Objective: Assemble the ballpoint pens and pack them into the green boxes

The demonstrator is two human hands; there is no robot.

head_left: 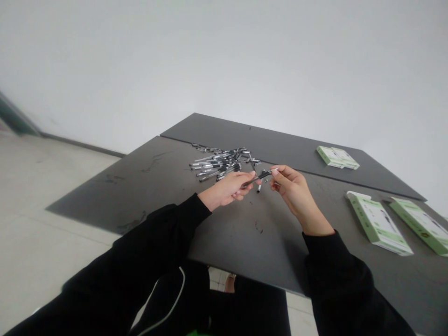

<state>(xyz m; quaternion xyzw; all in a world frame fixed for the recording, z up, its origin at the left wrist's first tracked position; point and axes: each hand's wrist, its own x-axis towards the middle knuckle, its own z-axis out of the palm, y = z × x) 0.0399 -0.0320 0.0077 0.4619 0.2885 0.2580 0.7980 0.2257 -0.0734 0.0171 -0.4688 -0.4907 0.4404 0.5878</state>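
My left hand [227,189] and my right hand [292,191] meet above the dark tabletop [140,186], both holding a black gel pen [257,179]. The left fingers wrap its lower barrel, and the right thumb and forefinger pinch its upper end, where a thin silver part shows. Just below the pen, a small white-tipped pen part [259,188] stands near my hands. Behind my left hand lies a loose heap of several black and silver pens [219,163]. I cannot see the part of the pen inside my fingers.
Several pale green and white flat boxes lie on the right of the table [378,224], with another at the back [338,157]. Two dark table panels meet in a seam behind the pens. A pale floor and white wall surround them.
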